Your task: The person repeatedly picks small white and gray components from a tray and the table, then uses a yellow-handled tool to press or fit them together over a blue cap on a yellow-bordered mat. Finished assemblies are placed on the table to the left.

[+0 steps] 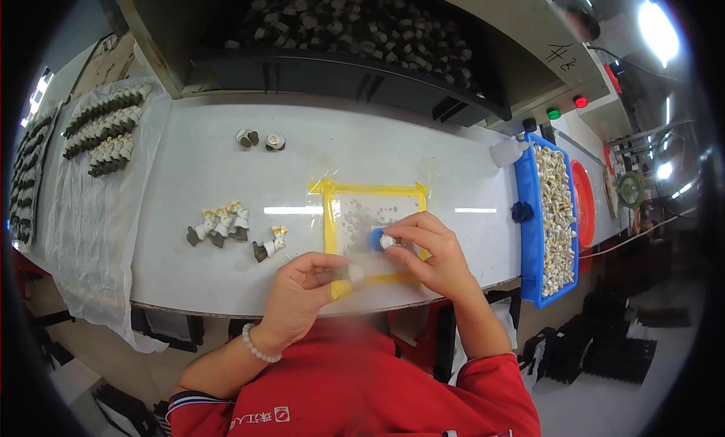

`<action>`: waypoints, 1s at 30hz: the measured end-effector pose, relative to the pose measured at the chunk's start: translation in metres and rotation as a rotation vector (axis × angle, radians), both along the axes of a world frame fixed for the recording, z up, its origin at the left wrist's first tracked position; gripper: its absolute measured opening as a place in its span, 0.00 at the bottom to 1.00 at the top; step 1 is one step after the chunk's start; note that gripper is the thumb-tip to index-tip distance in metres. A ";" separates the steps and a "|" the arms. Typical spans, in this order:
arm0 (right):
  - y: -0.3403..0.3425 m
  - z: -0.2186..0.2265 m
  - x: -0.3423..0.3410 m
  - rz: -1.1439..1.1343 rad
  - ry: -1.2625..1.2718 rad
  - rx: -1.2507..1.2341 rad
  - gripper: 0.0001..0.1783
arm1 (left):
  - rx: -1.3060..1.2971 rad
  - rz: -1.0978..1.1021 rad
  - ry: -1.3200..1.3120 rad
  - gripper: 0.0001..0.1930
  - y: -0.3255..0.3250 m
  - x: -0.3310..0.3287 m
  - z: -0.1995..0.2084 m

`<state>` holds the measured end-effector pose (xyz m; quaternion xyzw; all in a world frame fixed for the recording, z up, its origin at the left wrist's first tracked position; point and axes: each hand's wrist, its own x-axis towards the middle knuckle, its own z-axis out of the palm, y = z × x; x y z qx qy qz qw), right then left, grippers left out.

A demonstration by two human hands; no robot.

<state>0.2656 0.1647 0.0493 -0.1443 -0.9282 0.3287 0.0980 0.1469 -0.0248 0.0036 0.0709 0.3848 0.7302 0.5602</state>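
Observation:
My right hand (438,260) pinches a small white piece (388,241) between thumb and fingers. It is at a round blue thing (374,239) on the spotted work area framed by yellow tape (330,218). By the frame's lower left corner, my left hand (298,290) has its fingers closed on a small pale piece (352,274), which motion blurs. Left of the tape lies a white figurine (271,244) with a dark base and yellow top. A tight group of similar figurines (220,224) lies beyond it. Two white-and-dark pieces (261,140) rest farther back.
A black tray (325,71) full of small white and dark pieces stands at the back. To the right are a blue tray (532,233) of cream-and-gold pieces, a red basin (581,203) and a white plastic bottle (507,152). Rows of figurines (109,127) cover plastic sheeting at left.

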 end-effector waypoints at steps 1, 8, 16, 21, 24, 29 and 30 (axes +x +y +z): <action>-0.001 -0.003 0.002 -0.013 0.018 -0.060 0.14 | 0.008 0.008 0.011 0.14 0.000 0.000 -0.001; -0.016 0.000 0.007 -0.002 0.044 -0.253 0.13 | -0.010 0.013 0.098 0.13 0.000 0.003 -0.007; -0.025 0.004 0.006 0.049 0.029 -0.321 0.14 | -0.015 0.038 0.115 0.10 -0.003 0.007 -0.012; -0.030 -0.001 0.008 0.022 0.036 -0.372 0.13 | -0.036 0.024 0.187 0.10 -0.006 0.010 -0.018; -0.030 0.000 0.009 0.051 0.058 -0.420 0.12 | -0.031 0.016 0.173 0.09 -0.006 0.008 -0.016; -0.023 -0.010 0.019 0.102 0.081 -0.525 0.14 | -0.021 -0.038 0.162 0.09 -0.002 0.009 0.003; -0.016 -0.008 0.025 0.071 0.096 -0.462 0.14 | -0.043 -0.056 0.437 0.10 -0.006 0.008 0.005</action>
